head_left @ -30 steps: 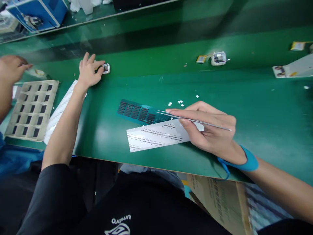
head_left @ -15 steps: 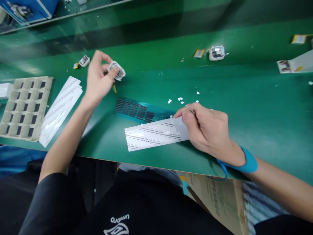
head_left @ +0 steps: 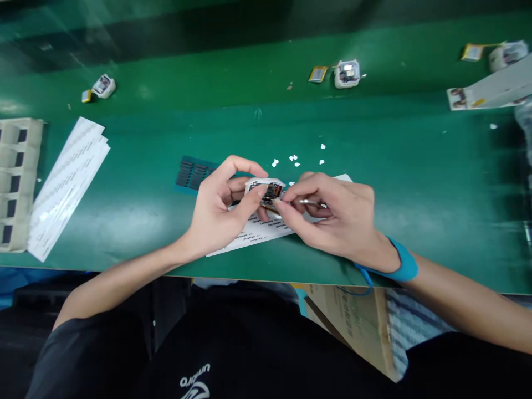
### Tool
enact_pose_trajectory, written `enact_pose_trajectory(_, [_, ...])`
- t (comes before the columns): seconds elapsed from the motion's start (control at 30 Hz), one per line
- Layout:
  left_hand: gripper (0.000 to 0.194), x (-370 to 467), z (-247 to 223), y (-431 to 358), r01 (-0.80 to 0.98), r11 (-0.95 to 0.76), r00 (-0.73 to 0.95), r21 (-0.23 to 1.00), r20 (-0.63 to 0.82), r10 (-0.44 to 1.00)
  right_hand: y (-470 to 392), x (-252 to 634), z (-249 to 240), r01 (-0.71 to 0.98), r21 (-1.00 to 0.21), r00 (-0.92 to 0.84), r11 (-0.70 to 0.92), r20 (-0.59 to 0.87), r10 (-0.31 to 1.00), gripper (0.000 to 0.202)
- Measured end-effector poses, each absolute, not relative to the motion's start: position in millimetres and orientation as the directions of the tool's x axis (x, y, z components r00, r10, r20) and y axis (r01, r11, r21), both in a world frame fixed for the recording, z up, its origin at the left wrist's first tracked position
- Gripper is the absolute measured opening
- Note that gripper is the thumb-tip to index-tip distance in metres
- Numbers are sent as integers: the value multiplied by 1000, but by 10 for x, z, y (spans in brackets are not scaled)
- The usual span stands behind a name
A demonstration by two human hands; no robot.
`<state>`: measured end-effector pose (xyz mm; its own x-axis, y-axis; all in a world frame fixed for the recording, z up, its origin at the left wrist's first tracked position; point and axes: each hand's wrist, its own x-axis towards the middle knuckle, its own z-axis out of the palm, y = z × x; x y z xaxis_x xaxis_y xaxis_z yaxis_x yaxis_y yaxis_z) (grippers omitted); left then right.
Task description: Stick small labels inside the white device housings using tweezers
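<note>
My left hand point(head_left: 228, 208) holds a white device housing point(head_left: 266, 191), its open side with dark electronics facing up. My right hand point(head_left: 336, 213), with a blue band on the wrist, has thumb and index finger pinched at the housing's right edge. A thin metal tool point(head_left: 310, 203) lies within the right hand's curled fingers; anything tiny at the fingertips is too small to tell. Beneath both hands is a white printed label sheet point(head_left: 260, 233), partly covered. Behind my left hand lies a sheet of black strips point(head_left: 193, 174).
Small white dots point(head_left: 294, 158) lie beyond my hands. Housings with batteries sit at the back left point(head_left: 103, 86), back centre point(head_left: 347, 74) and back right point(head_left: 507, 54). At left are printed sheets point(head_left: 68, 183) and a compartment tray point(head_left: 29, 185). A card point(head_left: 494, 88) lies at right.
My left hand has brought the housing right and nearer to my body, over the label sheet. My right hand has come off the sheet to the housing's edge. The view has shifted right.
</note>
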<state>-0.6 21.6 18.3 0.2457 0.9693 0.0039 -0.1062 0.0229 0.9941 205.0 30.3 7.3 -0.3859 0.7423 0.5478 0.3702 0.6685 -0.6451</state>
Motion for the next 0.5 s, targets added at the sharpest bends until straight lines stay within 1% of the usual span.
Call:
enact_pose_trajectory(0.1, [29,-35,199,213,-89,29,258,996,-5,966,307,2054,52,408,-615,-354,675,576,737,16])
enact_pose_trajectory(0.2, [30,-60,235,219,-75,53,279,996,-30,960,308,2056,48,408,-558,-361,722,628,689,15])
enact_pose_trajectory(0.27, [29,-62,247,210,-73,62,275,995,-40,961,303,2059,60,442,-494,-387,749,648,656,16])
enact_pose_trajectory(0.4, [25,-38,269,155,-48,48,236,998,-35,971,286,2073,82,563,-332,-452,757,643,618,13])
enact_pose_trajectory(0.5, [19,-19,304,111,3,47,211,999,-47,976,281,2108,84,571,-223,-492,790,678,546,10])
